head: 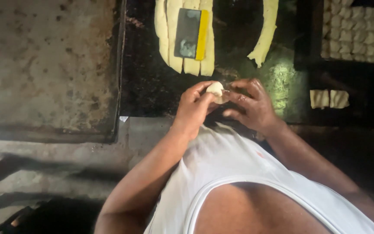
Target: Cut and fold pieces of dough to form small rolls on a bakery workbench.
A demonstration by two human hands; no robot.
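Dark worktop (152, 86): left hand (193, 106), right hand (252, 104) fingers pinch pale dough piece (215, 89); yellow-edged scraper (191, 34) beyond

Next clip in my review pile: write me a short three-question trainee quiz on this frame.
1. True or false: both hands are on the small dough piece.
2. What lies on the dough strips? A) rolling pin B) flat scraper with a yellow edge C) spoon
3. Where do the two cut dough pieces lie relative to the right hand?

Key: 1 true, the left hand and right hand pinch it. 2 B, the scraper. 3 To its right, apart.
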